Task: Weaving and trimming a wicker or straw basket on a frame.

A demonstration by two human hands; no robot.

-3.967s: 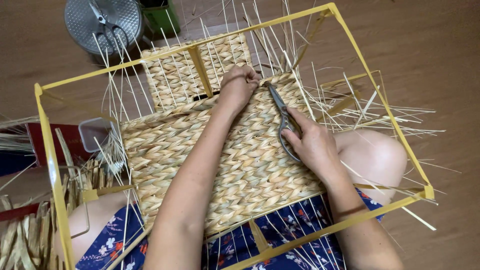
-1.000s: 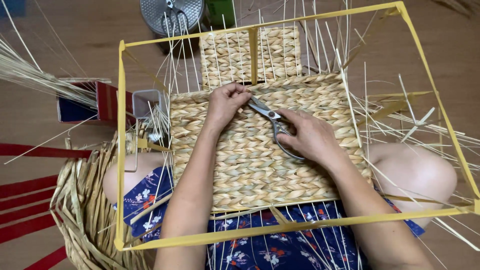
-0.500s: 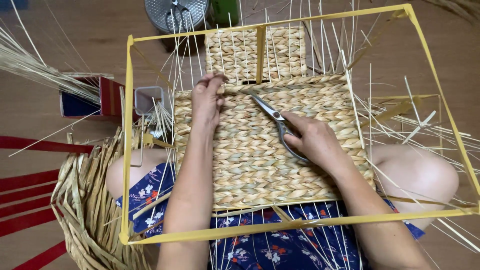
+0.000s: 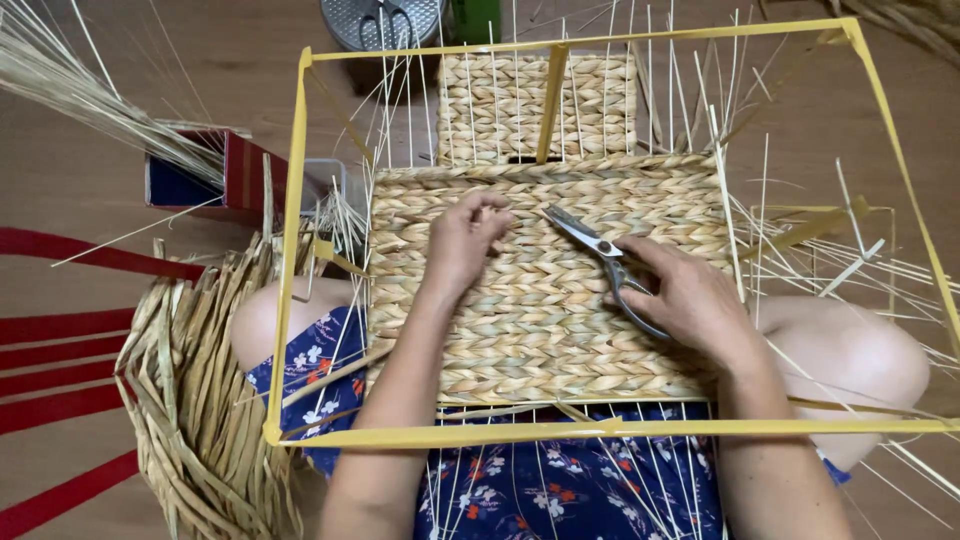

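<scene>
Now, left hand [image 4: 462, 238]: lies on the woven panel's upper left part, fingers curled, tips pinching at the braided weave; it holds nothing loose
Right hand [image 4: 690, 300]: closed around the handles of the scissors, resting on the panel's right side
Scissors [image 4: 600, 255]: metal, blades together, tip pointing up and left toward the left hand, close to it but apart from it
Woven panel [image 4: 545, 330]: flat rectangle of braided pale straw, lying across the person's lap inside the yellow frame
Yellow frame [image 4: 292, 240]: thin box-shaped frame around the work, thin stiff straw spokes sticking out along its top, right and bottom edges
Second woven piece [image 4: 500, 105]: smaller braided section at the far side, just beyond the panel, crossed by a yellow upright
Straw bundle [image 4: 195, 400]: flat loose strips heaped on the floor beside the person's left knee
Red box [image 4: 215, 180]: on the wooden floor left of the frame, pale stalks lying over it
Metal tin [image 4: 380, 20]: round, at the top edge, another pair of scissors lying in it
</scene>
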